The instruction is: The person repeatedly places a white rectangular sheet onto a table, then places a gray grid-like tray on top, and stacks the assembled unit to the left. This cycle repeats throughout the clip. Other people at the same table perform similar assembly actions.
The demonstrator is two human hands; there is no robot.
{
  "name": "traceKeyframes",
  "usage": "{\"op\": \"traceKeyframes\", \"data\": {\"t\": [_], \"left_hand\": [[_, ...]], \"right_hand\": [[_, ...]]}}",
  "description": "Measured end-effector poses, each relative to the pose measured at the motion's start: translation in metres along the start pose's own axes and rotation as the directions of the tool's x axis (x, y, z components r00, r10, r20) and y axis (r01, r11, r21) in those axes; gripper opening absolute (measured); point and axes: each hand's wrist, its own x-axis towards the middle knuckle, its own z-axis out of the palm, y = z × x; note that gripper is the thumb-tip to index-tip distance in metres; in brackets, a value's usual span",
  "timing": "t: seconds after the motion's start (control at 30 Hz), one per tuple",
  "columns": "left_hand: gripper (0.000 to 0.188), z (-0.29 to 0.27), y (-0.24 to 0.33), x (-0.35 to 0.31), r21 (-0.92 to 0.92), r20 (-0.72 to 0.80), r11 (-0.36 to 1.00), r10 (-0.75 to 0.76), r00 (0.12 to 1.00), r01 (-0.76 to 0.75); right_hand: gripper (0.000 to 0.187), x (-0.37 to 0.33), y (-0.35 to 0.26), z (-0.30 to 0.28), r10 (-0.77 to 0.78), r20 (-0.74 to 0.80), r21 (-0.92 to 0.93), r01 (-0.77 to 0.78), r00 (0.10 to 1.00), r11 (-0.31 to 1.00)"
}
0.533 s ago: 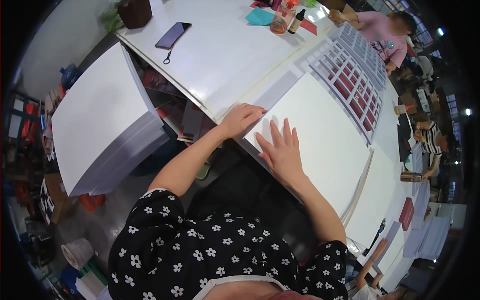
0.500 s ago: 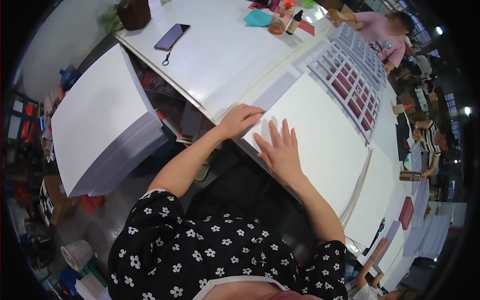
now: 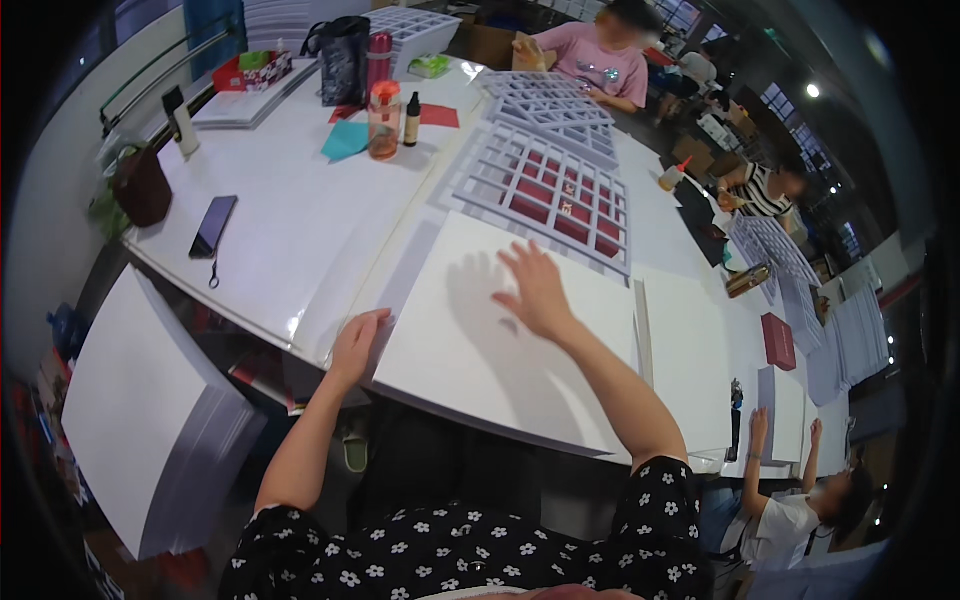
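Observation:
A large white board point(image 3: 450, 350) lies flat on the table in front of me. My right hand point(image 3: 538, 288) hovers over its far part, fingers spread and nothing held; its shadow falls on the white surface beside it. At the board's left edge is my left hand point(image 3: 357, 345), turned on its side with the fingers stretched out. It holds nothing that I can see, and whether it touches the edge I cannot tell. Just beyond the board rests a white lattice frame point(image 3: 627, 230), with dark red pieces point(image 3: 535, 195) showing through its openings.
A tall stack of white sheets point(image 3: 140, 400) stands at my left, below table height. A phone point(image 3: 214, 225), an orange bottle point(image 3: 384, 125) and a small dark bottle point(image 3: 412, 120) stand or lie farther off. Another white board point(image 3: 685, 350) and a red box point(image 3: 778, 340) are rightward. Other people work around the table.
My right hand has lifted off the board and moved farther away from me. My left hand has shifted down along the left edge. The view has tilted up toward the far table.

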Motion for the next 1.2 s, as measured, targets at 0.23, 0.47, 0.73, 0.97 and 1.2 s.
{"op": "traceKeyframes", "data": {"t": [0.23,0.47,0.73,0.97,1.2], "left_hand": [[0.034,0.01,0.007,-0.004,-0.041,-0.194,0.999,-0.042,0.98,0.035],[0.029,0.007,0.007,-0.008,0.005,-0.24,1.0,0.001,0.971,0.0],[0.024,0.006,0.011,-0.009,0.095,-0.222,0.995,0.064,0.973,-0.044],[0.022,0.008,-0.001,-0.006,0.129,-0.24,0.988,0.109,0.965,-0.08],[0.021,0.011,0.002,-0.005,0.232,-0.244,0.969,0.139,0.96,-0.082]], "right_hand": [[0.089,0.058,0.136,0.009,0.328,-0.002,-0.11,-0.327,0.945,0.939],[0.114,0.104,0.153,0.028,0.393,0.281,-0.159,-0.361,0.875,0.919],[0.115,0.102,0.157,0.025,0.336,0.225,-0.24,-0.283,0.915,0.929],[0.114,0.06,0.112,-0.037,0.266,0.038,-0.161,-0.257,0.963,0.953],[0.104,-0.06,-0.006,-0.124,0.1,-0.001,-0.046,-0.1,0.995,0.994]]}}
